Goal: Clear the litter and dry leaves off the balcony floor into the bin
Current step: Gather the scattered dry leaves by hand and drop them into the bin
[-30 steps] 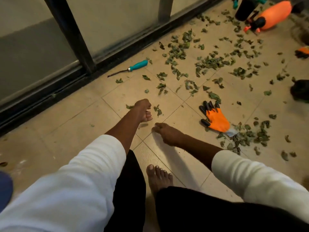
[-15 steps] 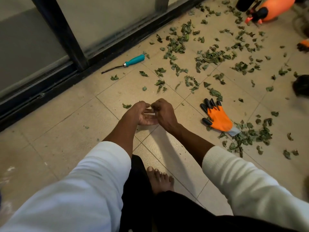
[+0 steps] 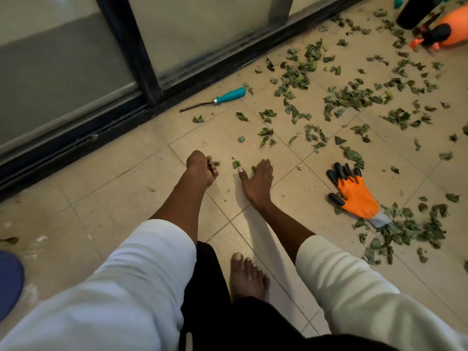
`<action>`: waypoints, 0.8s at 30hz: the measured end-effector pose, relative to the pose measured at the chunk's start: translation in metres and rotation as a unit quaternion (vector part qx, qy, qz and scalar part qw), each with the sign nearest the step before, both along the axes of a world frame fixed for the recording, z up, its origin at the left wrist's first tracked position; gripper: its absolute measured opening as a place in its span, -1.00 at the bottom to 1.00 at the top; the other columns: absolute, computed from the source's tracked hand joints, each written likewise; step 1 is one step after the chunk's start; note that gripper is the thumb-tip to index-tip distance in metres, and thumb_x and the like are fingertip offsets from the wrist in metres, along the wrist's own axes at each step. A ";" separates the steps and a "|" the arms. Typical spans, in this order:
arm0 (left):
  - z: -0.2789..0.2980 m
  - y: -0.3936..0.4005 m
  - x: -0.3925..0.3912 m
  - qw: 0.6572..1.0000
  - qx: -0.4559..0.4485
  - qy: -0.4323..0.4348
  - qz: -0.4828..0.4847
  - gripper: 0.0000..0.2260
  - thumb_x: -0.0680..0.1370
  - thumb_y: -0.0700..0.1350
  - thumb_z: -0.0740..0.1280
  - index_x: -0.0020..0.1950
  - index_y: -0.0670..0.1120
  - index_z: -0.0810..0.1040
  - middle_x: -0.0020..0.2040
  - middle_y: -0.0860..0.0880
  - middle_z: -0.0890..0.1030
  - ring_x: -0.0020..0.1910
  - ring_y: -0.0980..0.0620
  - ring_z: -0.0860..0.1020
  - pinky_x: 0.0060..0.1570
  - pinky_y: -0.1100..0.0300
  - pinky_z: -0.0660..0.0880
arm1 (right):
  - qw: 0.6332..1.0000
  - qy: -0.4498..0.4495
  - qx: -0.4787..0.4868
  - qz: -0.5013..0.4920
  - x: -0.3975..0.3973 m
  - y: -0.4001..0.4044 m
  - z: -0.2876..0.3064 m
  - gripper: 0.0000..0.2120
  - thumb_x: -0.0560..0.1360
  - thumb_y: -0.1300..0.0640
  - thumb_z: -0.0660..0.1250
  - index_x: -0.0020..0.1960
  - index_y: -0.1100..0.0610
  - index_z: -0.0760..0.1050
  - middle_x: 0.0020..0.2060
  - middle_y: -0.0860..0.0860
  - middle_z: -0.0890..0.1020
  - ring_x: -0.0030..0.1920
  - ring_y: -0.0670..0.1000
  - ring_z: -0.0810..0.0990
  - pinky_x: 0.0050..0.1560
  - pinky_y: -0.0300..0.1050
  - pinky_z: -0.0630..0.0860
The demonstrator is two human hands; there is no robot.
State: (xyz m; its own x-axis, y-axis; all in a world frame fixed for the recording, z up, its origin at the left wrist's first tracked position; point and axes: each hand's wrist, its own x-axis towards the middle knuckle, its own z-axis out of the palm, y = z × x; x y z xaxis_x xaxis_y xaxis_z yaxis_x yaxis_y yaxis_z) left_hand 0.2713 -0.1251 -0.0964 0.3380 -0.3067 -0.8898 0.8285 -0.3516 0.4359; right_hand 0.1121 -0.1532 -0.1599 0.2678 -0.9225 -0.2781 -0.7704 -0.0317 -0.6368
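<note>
Green leaves (image 3: 352, 95) litter the far tiles. The left hand (image 3: 201, 171) clenches gathered bits, likely storing them, while the right hand (image 3: 258, 178) spreads flat, reaching a near leaf (image 3: 236, 164).

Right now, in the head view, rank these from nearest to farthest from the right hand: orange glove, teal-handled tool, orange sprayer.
1. Orange glove, on the floor just right of the right hand.
2. Teal-handled tool, ahead by the door track.
3. Orange sprayer, far top-right corner.

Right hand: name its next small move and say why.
Probably pinch up the small leaf lying just beyond the thumb. The right hand rests flat and open on the tile beside it, while the left hand is curled, seemingly around leaf bits already gathered.
</note>
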 end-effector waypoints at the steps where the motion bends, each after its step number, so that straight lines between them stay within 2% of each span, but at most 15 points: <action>1: 0.000 0.002 0.004 1.000 0.004 -0.005 0.007 -0.70 0.62 -0.17 -0.04 -0.23 -0.12 0.38 -0.37 -0.03 0.32 -0.45 0.05 0.21 -0.43 0.25 0.15 | 1.000 0.004 -0.010 0.014 0.009 0.001 -0.002 -0.19 0.61 -0.24 0.12 0.60 0.25 -0.11 0.59 0.17 -0.09 0.59 0.14 -0.14 0.56 0.06 -0.18; 4: -0.002 0.011 0.018 0.999 0.010 -0.016 0.026 -0.69 0.63 -0.16 -0.03 -0.23 -0.15 0.40 -0.37 -0.03 0.32 -0.44 0.05 0.23 -0.42 0.24 0.16 | 0.993 0.017 -0.052 0.103 0.035 0.000 -0.009 -0.22 0.60 -0.21 0.16 0.60 0.21 -0.05 0.59 0.19 -0.04 0.59 0.17 -0.10 0.55 0.08 -0.16; 8: -0.004 0.023 0.035 0.999 0.003 -0.025 0.045 -0.67 0.65 -0.15 -0.02 -0.21 -0.17 0.42 -0.35 -0.05 0.33 -0.41 0.03 0.25 -0.40 0.22 0.20 | 0.966 0.001 -0.085 0.242 0.066 0.003 -0.015 -0.33 0.62 -0.08 0.20 0.60 0.12 0.03 0.58 0.23 0.00 0.57 0.22 -0.07 0.54 0.13 -0.09; 10: -0.004 0.028 0.042 0.998 0.003 -0.031 0.050 -0.67 0.66 -0.15 -0.02 -0.20 -0.18 0.42 -0.34 -0.06 0.35 -0.40 0.03 0.26 -0.39 0.21 0.22 | 0.934 0.013 -0.111 0.340 0.075 0.008 -0.017 -0.42 0.63 0.05 0.19 0.59 0.12 0.10 0.57 0.24 0.06 0.56 0.26 0.00 0.54 0.23 0.00; 13: -0.003 0.035 0.049 0.998 0.006 -0.034 0.059 -0.68 0.66 -0.14 0.00 -0.18 -0.19 0.43 -0.32 -0.07 0.37 -0.38 0.03 0.30 -0.34 0.20 0.28 | 0.857 0.031 -0.194 0.476 0.073 0.019 -0.018 -0.48 0.60 0.24 0.19 0.54 0.22 0.20 0.53 0.28 0.17 0.53 0.32 0.10 0.49 0.30 0.14; 16: 0.000 0.038 0.048 0.998 0.009 -0.027 0.052 -0.68 0.68 -0.10 0.05 -0.16 -0.21 0.44 -0.30 -0.09 0.37 -0.36 0.03 0.31 -0.31 0.20 0.31 | 0.814 0.037 -0.249 0.523 0.054 0.026 -0.016 -0.49 0.58 0.37 0.19 0.52 0.30 0.21 0.52 0.30 0.19 0.53 0.30 0.13 0.49 0.12 0.21; 18: 0.002 0.039 0.045 0.999 0.008 -0.013 0.041 -0.69 0.68 -0.07 0.07 -0.13 -0.22 0.45 -0.29 -0.10 0.36 -0.35 0.02 0.32 -0.30 0.19 0.34 | 0.798 0.034 -0.291 0.527 0.037 0.022 -0.016 -0.56 0.56 0.36 0.25 0.44 0.32 0.36 0.45 0.29 0.35 0.47 0.28 0.30 0.34 0.05 0.42; 19: 0.002 0.038 0.043 0.999 0.009 -0.005 0.031 -0.69 0.68 -0.06 0.08 -0.12 -0.23 0.45 -0.27 -0.11 0.37 -0.33 0.01 0.34 -0.27 0.17 0.38 | 0.792 0.033 -0.307 0.527 0.030 0.019 -0.016 -0.62 0.54 0.36 0.29 0.35 0.33 0.45 0.35 0.30 0.47 0.37 0.28 0.44 0.21 0.04 0.52; 21: 0.001 0.036 0.037 1.000 0.012 0.005 -0.002 -0.68 0.67 -0.05 0.11 -0.10 -0.25 0.48 -0.23 -0.14 0.43 -0.28 -0.02 0.42 -0.12 0.10 0.48 | 0.803 0.029 -0.310 0.508 0.017 0.011 -0.013 -0.73 0.51 0.34 0.33 0.20 0.34 0.56 0.14 0.27 0.60 0.14 0.26 0.58 -0.01 0.02 0.60; 23: 0.001 0.031 0.030 0.999 0.011 0.011 -0.038 -0.67 0.67 -0.03 0.13 -0.08 -0.27 0.50 -0.17 -0.17 0.47 -0.21 -0.06 0.48 0.01 0.04 0.51 | 0.835 0.032 -0.290 0.466 0.006 0.002 -0.007 -0.77 0.52 0.34 0.31 0.16 0.34 0.59 0.07 0.25 0.63 0.06 0.25 0.60 -0.01 0.04 0.61; 24: 0.002 0.027 0.025 0.999 0.008 0.013 -0.052 -0.66 0.67 -0.03 0.14 -0.07 -0.27 0.50 -0.16 -0.18 0.49 -0.19 -0.08 0.50 0.05 0.02 0.52 | 0.865 0.018 -0.275 0.419 0.001 -0.004 -0.004 -0.77 0.51 0.35 0.30 0.14 0.33 0.61 0.06 0.25 0.65 0.06 0.24 0.62 0.04 0.04 0.60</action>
